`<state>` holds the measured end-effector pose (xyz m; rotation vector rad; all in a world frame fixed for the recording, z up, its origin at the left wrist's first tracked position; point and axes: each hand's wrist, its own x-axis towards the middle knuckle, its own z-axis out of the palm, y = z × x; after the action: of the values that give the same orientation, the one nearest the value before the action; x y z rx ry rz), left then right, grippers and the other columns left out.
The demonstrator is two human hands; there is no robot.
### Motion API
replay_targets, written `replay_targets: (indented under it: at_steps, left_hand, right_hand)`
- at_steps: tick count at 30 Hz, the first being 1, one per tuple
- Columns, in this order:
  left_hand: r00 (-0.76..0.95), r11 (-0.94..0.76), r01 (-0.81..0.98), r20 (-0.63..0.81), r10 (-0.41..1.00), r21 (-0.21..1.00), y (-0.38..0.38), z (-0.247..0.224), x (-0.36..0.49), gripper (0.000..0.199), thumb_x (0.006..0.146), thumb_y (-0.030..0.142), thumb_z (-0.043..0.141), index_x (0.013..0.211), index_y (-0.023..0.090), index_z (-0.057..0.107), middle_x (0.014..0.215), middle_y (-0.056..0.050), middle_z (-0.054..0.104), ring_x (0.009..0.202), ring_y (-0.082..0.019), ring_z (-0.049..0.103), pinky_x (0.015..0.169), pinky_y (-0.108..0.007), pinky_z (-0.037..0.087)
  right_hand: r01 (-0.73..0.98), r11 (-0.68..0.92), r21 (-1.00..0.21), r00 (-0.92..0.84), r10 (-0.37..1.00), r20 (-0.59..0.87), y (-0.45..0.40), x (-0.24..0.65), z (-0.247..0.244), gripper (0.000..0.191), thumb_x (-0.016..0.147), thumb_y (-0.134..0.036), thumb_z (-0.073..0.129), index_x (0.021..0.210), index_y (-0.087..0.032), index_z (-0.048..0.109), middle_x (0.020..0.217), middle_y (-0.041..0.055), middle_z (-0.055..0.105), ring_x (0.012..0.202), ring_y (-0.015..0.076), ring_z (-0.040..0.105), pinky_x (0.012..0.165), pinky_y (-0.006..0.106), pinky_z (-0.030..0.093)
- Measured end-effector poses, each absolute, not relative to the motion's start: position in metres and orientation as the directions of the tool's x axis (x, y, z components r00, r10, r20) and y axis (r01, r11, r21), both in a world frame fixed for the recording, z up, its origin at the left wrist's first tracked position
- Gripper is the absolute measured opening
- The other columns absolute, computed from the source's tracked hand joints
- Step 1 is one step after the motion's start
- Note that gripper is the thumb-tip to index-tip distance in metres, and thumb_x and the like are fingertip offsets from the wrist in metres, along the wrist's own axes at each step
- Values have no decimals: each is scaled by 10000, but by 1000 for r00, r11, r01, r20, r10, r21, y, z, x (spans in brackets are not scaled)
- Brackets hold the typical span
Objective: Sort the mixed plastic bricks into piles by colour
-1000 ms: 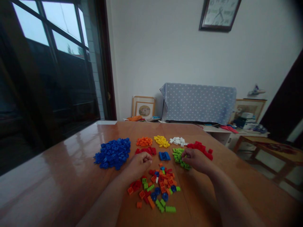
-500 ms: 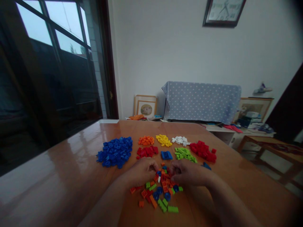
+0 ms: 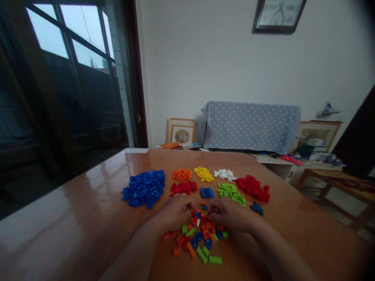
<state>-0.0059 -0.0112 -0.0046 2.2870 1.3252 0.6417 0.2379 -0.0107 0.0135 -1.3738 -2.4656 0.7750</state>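
A loose mix of orange, red, green and blue bricks (image 3: 205, 231) lies on the table close to me, with one small white piece (image 3: 198, 223) among them. At its upper left edge is my left hand (image 3: 179, 210), its fingers curled together near a red piece. Across from it, my right hand (image 3: 220, 210) is at the upper right edge of the mix, fingers bent inward and pinched. Whatever either set of fingertips holds is too small or hidden to make out. A small blue group (image 3: 207, 192) sits just beyond the hands.
Sorted piles stand farther back on the table (image 3: 88, 203): blue (image 3: 144, 188), orange (image 3: 182, 174), yellow (image 3: 204, 174), white (image 3: 224, 175), green (image 3: 231, 193), and red (image 3: 184, 187) ones. Another red pile (image 3: 252, 188) and some dark blue pieces (image 3: 257, 208) are at the right.
My right hand has shifted slightly left, uncovering more of the dark blue pieces at the right. The whole view has moved a little.
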Motion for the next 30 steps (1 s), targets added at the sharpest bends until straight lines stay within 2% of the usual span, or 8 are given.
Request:
replay_targets:
  at_steps: [5,8,11,15,21,30]
  left_hand:
    - [413,-441,683,191,891,583,-11,-4,-8,238,745,134,516,862,213,707,928,-39,680,897,-195,572,777,-262,421]
    - [412,-444,686,196,890,577,-13,-1,-6,206,780,196,541,897,225,708,937,-40,672,917,-204,566,797,-277,412]
    - [435,-472,692,207,876,546,-18,-1,0,192,815,289,571,943,261,712,947,-37,661,969,-228,547,829,-301,397]
    - [441,-490,730,218,870,477,-22,-4,8,177,789,323,622,935,275,710,968,-45,624,975,-245,515,814,-320,383]
    - [435,-478,766,200,878,431,-27,-2,13,163,777,240,598,912,245,689,981,-49,600,988,-239,491,833,-320,385]
    - [474,-507,753,188,860,420,-30,3,13,207,712,182,610,912,232,627,969,-26,583,967,-218,472,811,-294,367]
  right_hand:
    - [684,432,-587,-579,811,-78,-13,246,18,72,780,-186,576,830,-199,627,712,-32,614,639,113,528,554,199,333]
    - [718,382,-582,-567,806,-171,-16,255,26,101,735,-165,594,814,-195,649,699,-29,627,637,119,543,529,199,317]
    - [748,349,-565,-566,780,-268,-21,260,33,124,705,-231,659,826,-207,667,726,-27,654,637,128,563,501,201,304]
    - [777,420,-469,-579,769,-272,-28,254,34,186,664,-304,712,831,-233,672,745,-30,666,621,133,553,489,221,283]
    - [830,479,-284,-546,803,-240,-35,242,29,157,652,-293,684,796,-235,655,706,-25,618,578,119,478,493,239,224]
    - [841,474,-261,-532,812,-241,-33,242,28,190,665,-225,649,855,-227,644,762,-17,627,627,122,504,519,237,230]
